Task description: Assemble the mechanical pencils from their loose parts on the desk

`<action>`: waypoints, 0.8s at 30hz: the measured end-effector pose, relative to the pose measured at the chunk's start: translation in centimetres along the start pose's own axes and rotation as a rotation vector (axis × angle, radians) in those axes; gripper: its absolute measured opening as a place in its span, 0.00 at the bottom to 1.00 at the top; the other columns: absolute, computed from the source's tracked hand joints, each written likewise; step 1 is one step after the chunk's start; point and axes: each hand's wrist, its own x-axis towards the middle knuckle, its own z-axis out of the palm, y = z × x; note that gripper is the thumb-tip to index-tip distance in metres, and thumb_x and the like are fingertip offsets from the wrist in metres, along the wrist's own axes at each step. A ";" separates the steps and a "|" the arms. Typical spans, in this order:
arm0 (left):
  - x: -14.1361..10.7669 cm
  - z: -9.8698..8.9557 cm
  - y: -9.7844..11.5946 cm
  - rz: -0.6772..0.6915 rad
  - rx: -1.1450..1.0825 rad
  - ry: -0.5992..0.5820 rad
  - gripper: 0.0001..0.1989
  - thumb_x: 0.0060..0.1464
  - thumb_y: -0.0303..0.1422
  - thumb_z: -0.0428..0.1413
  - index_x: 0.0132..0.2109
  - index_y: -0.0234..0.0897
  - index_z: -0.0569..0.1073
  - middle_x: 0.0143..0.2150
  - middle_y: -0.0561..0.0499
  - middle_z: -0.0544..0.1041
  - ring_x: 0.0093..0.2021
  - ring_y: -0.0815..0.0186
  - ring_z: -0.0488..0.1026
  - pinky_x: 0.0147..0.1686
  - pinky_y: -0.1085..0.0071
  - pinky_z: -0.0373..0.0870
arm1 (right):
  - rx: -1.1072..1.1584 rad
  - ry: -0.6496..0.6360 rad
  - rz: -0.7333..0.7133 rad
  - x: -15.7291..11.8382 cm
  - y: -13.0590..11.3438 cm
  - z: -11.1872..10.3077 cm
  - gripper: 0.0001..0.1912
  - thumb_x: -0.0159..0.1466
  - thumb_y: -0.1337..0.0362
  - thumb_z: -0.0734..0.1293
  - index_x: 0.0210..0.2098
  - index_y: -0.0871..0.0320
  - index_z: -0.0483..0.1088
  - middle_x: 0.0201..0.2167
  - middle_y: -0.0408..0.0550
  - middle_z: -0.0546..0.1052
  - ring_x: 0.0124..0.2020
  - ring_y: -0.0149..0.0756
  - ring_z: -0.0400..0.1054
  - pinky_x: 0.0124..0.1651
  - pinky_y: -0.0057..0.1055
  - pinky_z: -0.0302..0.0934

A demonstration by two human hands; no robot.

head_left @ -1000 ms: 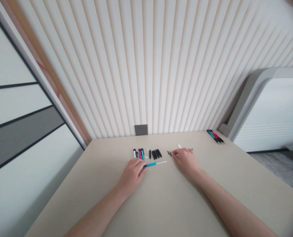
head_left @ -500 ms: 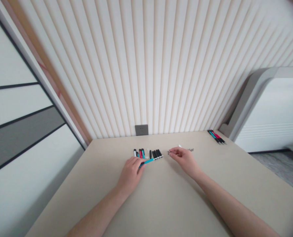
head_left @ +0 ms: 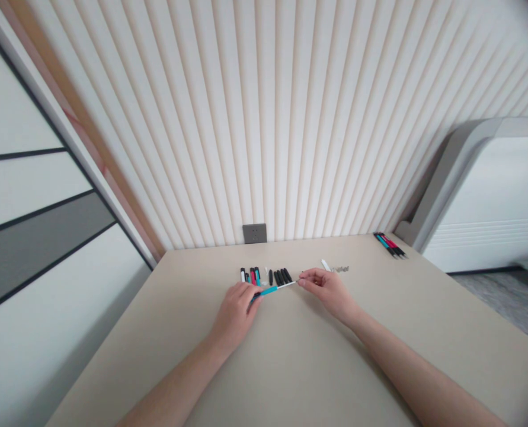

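Smooth matt tabletop (head_left: 264,356); glossy plastic-looking black grips (head_left: 283,276).

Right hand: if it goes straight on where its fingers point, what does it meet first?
Probably the white rod on the blue barrel; its tip is at the fingertips, perhaps touching. The black pieces look next; depth is unclear.

Pen barrels (head_left: 253,277) lie left of the grips (head_left: 284,277) on the table (head_left: 272,356). Pens (head_left: 390,245) lie by its far right corner.
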 end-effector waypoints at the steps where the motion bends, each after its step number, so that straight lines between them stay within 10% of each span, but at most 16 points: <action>1: 0.0 0.0 0.0 -0.002 0.000 -0.002 0.06 0.61 0.31 0.52 0.44 0.40 0.72 0.39 0.49 0.76 0.42 0.61 0.71 0.44 0.61 0.69 | -0.004 -0.001 -0.002 0.0 0.1 0.0 0.18 0.57 0.50 0.69 0.36 0.59 0.74 0.27 0.45 0.75 0.28 0.33 0.67 0.34 0.30 0.61; 24: -0.1 0.1 0.0 -0.020 0.015 0.004 0.05 0.60 0.31 0.53 0.43 0.40 0.72 0.40 0.50 0.76 0.43 0.61 0.72 0.45 0.62 0.68 | -0.027 0.036 0.008 0.2 0.0 -0.5 0.18 0.57 0.50 0.69 0.37 0.59 0.75 0.30 0.47 0.76 0.31 0.34 0.66 0.35 0.31 0.59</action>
